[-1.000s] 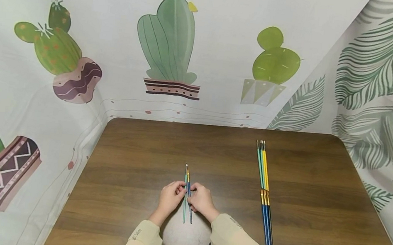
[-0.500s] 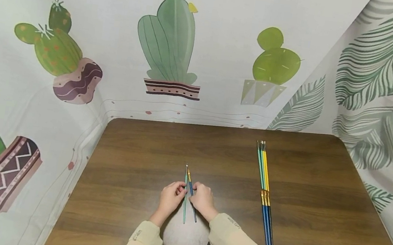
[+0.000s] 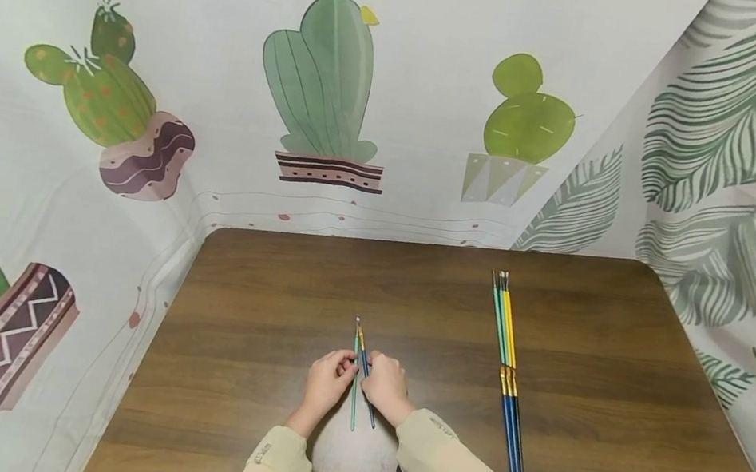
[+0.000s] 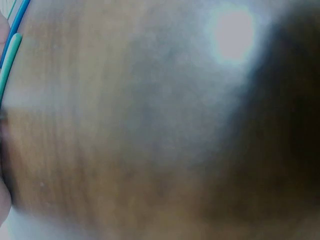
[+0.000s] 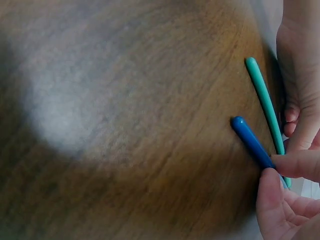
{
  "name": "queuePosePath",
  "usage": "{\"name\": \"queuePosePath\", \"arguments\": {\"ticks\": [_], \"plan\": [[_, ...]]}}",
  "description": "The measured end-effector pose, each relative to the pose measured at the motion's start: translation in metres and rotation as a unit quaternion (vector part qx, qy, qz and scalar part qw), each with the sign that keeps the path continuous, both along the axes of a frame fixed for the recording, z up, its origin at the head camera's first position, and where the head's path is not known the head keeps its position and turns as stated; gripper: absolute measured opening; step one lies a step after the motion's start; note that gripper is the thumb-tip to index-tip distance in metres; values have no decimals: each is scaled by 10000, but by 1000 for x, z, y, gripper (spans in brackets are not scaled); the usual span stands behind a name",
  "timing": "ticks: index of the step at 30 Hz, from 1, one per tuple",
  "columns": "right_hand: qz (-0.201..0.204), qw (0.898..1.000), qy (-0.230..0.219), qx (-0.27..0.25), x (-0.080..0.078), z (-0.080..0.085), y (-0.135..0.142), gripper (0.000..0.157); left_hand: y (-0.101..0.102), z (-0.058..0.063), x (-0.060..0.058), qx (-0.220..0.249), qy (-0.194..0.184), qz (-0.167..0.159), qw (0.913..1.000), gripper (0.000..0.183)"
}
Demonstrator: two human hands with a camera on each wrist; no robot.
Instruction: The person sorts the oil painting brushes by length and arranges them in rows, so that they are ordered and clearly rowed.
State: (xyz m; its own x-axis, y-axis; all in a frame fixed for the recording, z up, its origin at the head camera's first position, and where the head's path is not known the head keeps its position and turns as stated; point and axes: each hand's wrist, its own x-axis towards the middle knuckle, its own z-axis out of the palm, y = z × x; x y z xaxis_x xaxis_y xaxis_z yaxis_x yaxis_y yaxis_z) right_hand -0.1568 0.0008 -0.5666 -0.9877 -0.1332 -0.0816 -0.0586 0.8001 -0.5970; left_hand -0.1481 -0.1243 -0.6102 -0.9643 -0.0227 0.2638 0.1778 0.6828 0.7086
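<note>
Near the front middle of the table, my left hand (image 3: pixel 327 380) pinches a thin green paintbrush (image 3: pixel 353 410) between thumb and fingers. Just to its right, my right hand (image 3: pixel 389 384) pinches a blue paintbrush (image 3: pixel 371 412) with a gold ferrule. The brushes' bristle ends point away from me and nearly meet, while their handle ends spread apart. The right wrist view shows the blue handle (image 5: pixel 252 142) between finger and thumb, with the green handle (image 5: pixel 264 95) beside it. Only the green handle's end (image 4: pixel 10 60) and part of the blue one appear in the left wrist view.
On the right side of the brown table (image 3: pixel 256 275) lies a row of green and yellow paintbrushes (image 3: pixel 504 318). Several blue paintbrushes (image 3: pixel 512 432) lie side by side directly in front of them. A cactus-print cloth (image 3: pixel 424 113) hangs behind the table.
The blue paintbrush's handle end has swung right, away from the green one, then slightly back, moved by my right hand. My left hand and the green paintbrush have stayed almost still.
</note>
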Motion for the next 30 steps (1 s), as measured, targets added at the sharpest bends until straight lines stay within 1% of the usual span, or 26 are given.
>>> {"name": "queuePosePath", "arguments": {"ticks": [5,12,18,23,26,29,30], "plan": [[-40,9999,22,-126,1,0,-1,16,-1,1,0,-35,11,-17,10000,13],[-14,9999,72,-77,2,-2,-4,15,-2,0,0,-87,98,0,9999,13],[-75,9997,-15,-222,1,-5,-1,17,-1,-2,1,-116,123,-9,9999,13],[-104,9988,-124,-465,-1,-5,4,24,-1,-1,1,-102,117,-6,9999,13],[-162,9971,-306,-677,-3,-7,7,26,-1,-1,1,-114,114,1,9999,13],[-189,9936,-498,-996,-5,-10,10,26,0,-1,0,-121,124,7,9998,13],[-218,9908,-623,-1183,-6,-10,12,25,0,0,0,-117,126,8,9999,13]]}}
